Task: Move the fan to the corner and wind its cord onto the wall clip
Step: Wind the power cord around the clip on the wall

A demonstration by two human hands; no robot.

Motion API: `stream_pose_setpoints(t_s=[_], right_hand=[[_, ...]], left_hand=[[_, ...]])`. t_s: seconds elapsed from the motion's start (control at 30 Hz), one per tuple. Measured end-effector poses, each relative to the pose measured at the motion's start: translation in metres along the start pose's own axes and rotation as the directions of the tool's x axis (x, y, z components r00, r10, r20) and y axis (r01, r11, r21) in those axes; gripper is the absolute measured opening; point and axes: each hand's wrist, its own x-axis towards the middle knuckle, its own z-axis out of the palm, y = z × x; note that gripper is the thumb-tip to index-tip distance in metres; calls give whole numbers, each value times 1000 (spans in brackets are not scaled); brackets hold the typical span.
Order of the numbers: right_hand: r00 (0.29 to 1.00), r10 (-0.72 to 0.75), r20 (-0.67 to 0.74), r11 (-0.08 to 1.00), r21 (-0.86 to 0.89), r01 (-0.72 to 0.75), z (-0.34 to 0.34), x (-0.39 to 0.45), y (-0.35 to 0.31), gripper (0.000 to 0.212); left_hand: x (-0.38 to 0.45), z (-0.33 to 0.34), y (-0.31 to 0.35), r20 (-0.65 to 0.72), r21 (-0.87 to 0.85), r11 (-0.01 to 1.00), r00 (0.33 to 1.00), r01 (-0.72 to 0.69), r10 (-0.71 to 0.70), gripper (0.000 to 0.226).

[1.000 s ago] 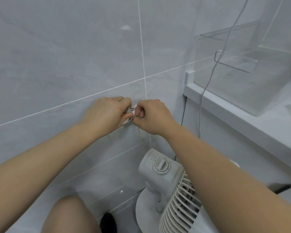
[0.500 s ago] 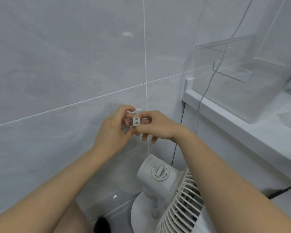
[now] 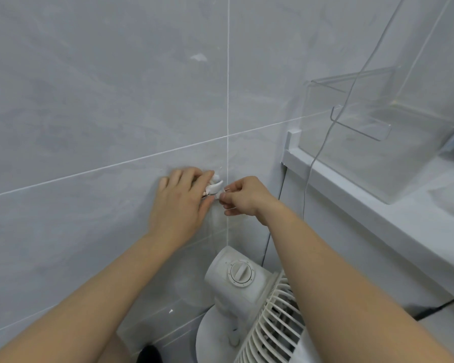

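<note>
Grey tiled corner: fan parked, cord being fastened.

Nearest, the fan (image 3: 249, 305) stands below the fingers. Left hand (image 3: 180, 205) covers the wall clip (image 3: 215, 187), fingers loosely extended; right hand (image 3: 243, 196) pinches the cord's end beside it. Winding looks nearly finished.

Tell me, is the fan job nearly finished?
Nearly. The fan already stands in the corner by the tiled wall. Both hands are at the wall clip: the left hand rests against it, the right hand pinches something white there. How much cord is wound is hidden.
</note>
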Motion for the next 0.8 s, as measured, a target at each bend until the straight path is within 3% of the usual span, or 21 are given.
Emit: stream_pose_setpoints(t_s=[0.17, 0.23, 0.4, 0.63, 0.8], right_hand=[[1000, 28, 11, 996, 79, -29, 1, 9, 0, 7], [999, 30, 31, 994, 106, -33, -3, 10, 2, 4], [996, -35, 81, 996, 79, 29, -11, 7, 4, 25], [989, -117, 93, 992, 51, 113, -15, 7, 4, 31], [987, -129, 92, 984, 134, 116, -14, 6, 1, 33]], left_hand=[[22, 4, 15, 89, 129, 991, 996, -36, 25, 14], [27, 7, 16, 113, 117, 993, 994, -27, 14, 14], [23, 5, 7, 101, 10, 998, 993, -63, 62, 16], [24, 2, 9, 98, 12, 998, 993, -64, 62, 29], [21, 1, 6, 32, 39, 998, 998, -50, 49, 16]])
